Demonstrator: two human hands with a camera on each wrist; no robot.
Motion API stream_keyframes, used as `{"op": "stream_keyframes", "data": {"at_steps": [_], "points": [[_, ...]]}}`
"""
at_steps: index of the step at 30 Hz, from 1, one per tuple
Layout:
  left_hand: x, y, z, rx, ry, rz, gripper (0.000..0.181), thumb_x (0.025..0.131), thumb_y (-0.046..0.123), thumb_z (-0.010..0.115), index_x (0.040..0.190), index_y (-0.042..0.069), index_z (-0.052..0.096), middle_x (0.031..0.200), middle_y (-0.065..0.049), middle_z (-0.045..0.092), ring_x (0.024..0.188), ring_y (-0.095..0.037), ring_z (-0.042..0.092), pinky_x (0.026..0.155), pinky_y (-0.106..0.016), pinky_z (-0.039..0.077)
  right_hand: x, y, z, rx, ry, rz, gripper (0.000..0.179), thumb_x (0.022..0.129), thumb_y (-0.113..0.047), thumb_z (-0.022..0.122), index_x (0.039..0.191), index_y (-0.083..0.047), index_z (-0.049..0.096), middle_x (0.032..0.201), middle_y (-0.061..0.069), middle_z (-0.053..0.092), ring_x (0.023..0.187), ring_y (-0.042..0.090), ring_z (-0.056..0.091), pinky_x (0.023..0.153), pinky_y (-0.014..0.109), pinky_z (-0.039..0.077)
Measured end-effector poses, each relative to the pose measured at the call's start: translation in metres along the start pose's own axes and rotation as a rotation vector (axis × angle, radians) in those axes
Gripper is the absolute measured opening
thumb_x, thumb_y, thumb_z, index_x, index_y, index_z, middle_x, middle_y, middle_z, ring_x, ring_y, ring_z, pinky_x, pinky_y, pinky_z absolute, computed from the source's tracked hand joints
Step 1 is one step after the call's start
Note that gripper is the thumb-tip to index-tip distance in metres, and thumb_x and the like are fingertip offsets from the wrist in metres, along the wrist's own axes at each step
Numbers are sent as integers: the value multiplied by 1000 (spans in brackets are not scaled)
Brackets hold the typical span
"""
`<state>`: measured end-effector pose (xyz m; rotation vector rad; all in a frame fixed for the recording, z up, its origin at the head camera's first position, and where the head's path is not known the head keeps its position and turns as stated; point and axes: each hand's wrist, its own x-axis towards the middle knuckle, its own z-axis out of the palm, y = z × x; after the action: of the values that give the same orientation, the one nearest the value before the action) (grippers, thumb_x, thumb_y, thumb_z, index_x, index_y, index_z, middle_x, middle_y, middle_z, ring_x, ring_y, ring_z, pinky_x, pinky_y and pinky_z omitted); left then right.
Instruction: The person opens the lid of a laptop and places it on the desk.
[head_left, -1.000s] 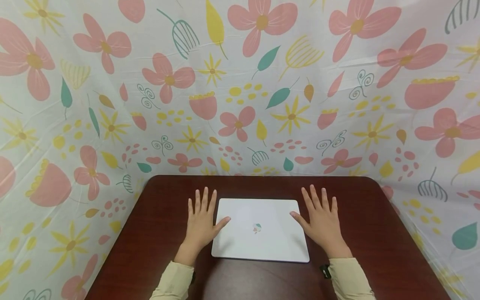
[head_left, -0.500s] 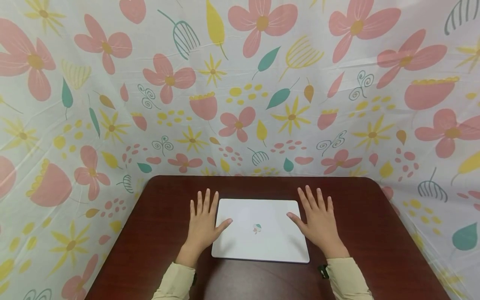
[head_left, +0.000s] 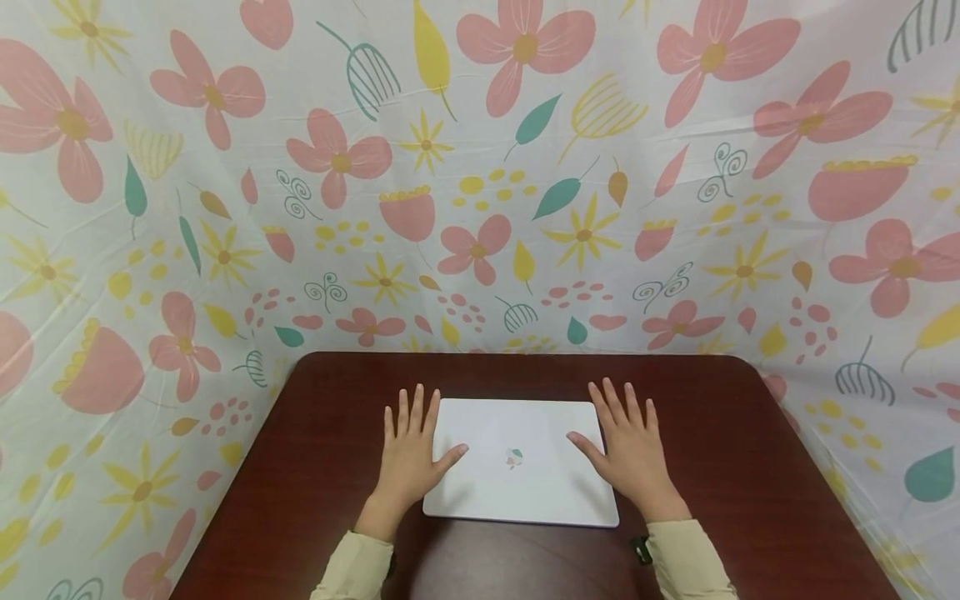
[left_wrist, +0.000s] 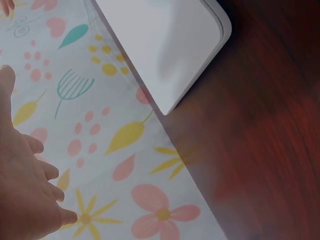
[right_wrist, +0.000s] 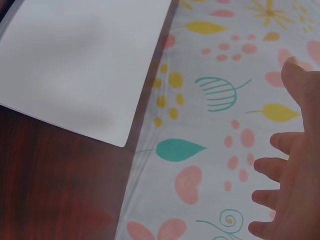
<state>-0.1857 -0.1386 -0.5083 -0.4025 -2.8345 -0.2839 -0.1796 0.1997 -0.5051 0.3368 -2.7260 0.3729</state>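
A closed silver laptop [head_left: 522,492] with a small shiny logo lies flat on the table. Over its left edge hovers my left hand [head_left: 408,467], palm down, fingers straight and thumb spread inward. My right hand [head_left: 633,462] mirrors it above the right edge. Both hold nothing. In the left wrist view, the left hand [left_wrist: 27,185] is held up, apart from the laptop [left_wrist: 170,40]. The right wrist view likewise has the right hand [right_wrist: 297,170] raised, with a gap to the laptop [right_wrist: 75,65].
The dark reddish-brown table [head_left: 315,467] has rounded far corners. Right behind it hangs a white floral cloth [head_left: 480,183], which also covers both sides. A dark band [head_left: 642,550] shows at the right wrist by the beige sleeve [head_left: 690,562].
Both hands have drifted inward toward the laptop and slightly nearer to me, fingers still spread. The laptop has stayed in place.
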Motion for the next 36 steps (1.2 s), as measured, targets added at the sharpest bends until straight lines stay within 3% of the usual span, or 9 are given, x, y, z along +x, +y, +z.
{"op": "stream_keyframes", "data": {"at_steps": [8,18,30,36], "points": [[-3,0,4,-9,-20,-9,95,87,69,48,156,14,13,161,-11,1,146,-33,-8,115,-58,0,-2,-2,5,2,-17,-3,88,86,-59,59,152,-10,27,155,18,28,144,41,12,115,59,-3],[-7,0,6,-11,-43,-18,95,88,69,47,156,16,8,161,-11,0,146,-33,-8,115,-59,2,-5,-6,11,15,-34,-5,87,85,-57,62,150,-8,32,155,18,28,143,41,16,115,58,-1],[-10,-2,13,-55,24,-1,91,89,65,51,154,9,21,159,-17,11,146,-38,2,114,-61,9,-9,-3,22,49,-6,-59,84,87,-59,58,151,-10,32,154,17,31,143,40,18,113,61,11],[-10,-2,12,-59,14,-6,89,90,63,51,153,8,22,159,-17,11,146,-39,2,114,-60,14,-10,-3,26,62,-22,-58,82,87,-55,61,150,-9,34,154,16,31,142,40,20,113,60,13]]}}
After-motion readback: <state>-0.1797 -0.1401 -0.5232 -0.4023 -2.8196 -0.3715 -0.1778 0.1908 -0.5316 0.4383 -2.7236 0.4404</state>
